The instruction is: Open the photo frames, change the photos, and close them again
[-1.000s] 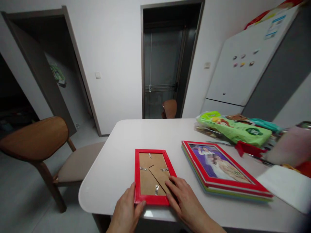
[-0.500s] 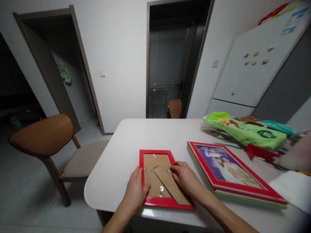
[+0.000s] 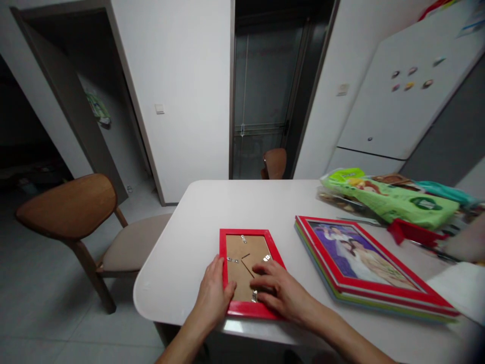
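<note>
A small red picture frame (image 3: 242, 237) lies face down on the white table (image 3: 197, 222), its brown backing board and metal clips showing. My left hand (image 3: 213, 299) grips the frame's left edge near the bottom corner, fingers curled over the rim. My right hand (image 3: 278, 292) lies across the lower part of the backing board, fingers stretched toward the bottom clip.
A stack of frames (image 3: 364, 260) with a red one and a photo on top lies to the right. Behind it are green snack bags (image 3: 390, 199) and a red object (image 3: 411, 232). White paper (image 3: 458, 290) lies far right. A wooden chair (image 3: 76, 222) stands left; a fridge (image 3: 401, 101) stands right.
My right hand has slid from the right-side clip down to the bottom of the backing board. The left hand stays on the frame's left edge. The camera has tilted slightly.
</note>
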The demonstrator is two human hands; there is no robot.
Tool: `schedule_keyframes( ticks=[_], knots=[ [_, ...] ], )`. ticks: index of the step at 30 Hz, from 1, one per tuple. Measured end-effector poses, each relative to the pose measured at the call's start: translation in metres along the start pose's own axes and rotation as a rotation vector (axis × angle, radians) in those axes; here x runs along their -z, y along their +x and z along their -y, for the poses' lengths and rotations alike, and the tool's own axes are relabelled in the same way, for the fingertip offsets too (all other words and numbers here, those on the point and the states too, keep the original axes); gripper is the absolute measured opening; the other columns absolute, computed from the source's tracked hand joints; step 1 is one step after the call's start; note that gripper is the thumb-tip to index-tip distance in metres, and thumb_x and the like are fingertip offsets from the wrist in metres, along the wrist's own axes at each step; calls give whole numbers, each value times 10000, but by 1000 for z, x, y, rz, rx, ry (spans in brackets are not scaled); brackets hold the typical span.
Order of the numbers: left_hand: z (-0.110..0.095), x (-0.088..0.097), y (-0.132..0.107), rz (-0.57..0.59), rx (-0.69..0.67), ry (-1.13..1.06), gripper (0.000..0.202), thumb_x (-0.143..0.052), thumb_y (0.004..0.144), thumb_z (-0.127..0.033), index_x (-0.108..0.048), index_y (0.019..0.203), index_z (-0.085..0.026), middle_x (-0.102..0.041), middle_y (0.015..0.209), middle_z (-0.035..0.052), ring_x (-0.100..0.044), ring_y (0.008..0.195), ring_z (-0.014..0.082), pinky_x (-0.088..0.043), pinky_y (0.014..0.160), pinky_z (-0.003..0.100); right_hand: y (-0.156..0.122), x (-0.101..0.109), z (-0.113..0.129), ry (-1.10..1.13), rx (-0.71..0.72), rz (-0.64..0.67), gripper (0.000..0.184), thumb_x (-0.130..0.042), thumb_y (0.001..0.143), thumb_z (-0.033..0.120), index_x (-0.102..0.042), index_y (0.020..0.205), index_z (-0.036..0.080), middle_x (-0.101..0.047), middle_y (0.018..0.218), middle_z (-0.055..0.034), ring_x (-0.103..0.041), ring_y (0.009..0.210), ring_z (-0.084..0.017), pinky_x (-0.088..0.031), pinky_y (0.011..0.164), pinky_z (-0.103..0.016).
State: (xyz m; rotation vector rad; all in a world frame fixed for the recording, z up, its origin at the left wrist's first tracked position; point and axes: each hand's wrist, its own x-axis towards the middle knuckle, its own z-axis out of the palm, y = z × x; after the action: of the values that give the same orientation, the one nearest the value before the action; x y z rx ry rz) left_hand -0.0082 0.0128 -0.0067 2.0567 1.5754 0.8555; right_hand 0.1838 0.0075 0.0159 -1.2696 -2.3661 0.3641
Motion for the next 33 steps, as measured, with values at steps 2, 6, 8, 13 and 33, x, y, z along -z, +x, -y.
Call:
schedule_keyframes(
  ticks=[2,6,8,13,33],
  knots=[
    [0,-1,0,0,2,4,555,-462,687,-230,-372,1193,-20,-386,1259,166,-341,1160,234,-254,988,356,-1,-2,7,27,46,39,166,-511,719,239,-658,793,263,-542,1001,-50,-472,922,-172,-364,799,-304],
    [1,-1,-1,-7,-6,-5,549,-466,684,-230,-375,1194,-51,-399,1253,148,-349,1155,227,-260,983,360,2,-10,9,-25,13,12,139,-531,711,274,-667,740,281,-557,975,-41,-476,904,-186,-357,777,-339],
    [2,-1,-1,-12,0,-11,547,-465,685,-233,-374,1197,-65,-401,1254,139,-351,1155,223,-262,982,358,5,-13,8,-47,-23,-10,131,-537,706,282,-664,738,283,-565,948,-35,-480,886,-186,-358,756,-338],
    [3,-2,-2,0,25,4,548,-458,692,-248,-381,1189,-33,-397,1252,161,-346,1158,226,-258,985,348,18,-13,14,-30,-76,-46,172,-502,731,303,-648,812,260,-573,926,-33,-485,867,-179,-352,753,-317],
    [8,-4,0,-19,8,-48,543,-452,679,-250,-395,1192,-82,-405,1257,125,-358,1156,229,-263,983,371,82,-30,-21,-261,-423,-201,286,-370,803,271,-610,854,124,-554,905,-132,-467,871,-217,-328,722,-311]
  ],
)
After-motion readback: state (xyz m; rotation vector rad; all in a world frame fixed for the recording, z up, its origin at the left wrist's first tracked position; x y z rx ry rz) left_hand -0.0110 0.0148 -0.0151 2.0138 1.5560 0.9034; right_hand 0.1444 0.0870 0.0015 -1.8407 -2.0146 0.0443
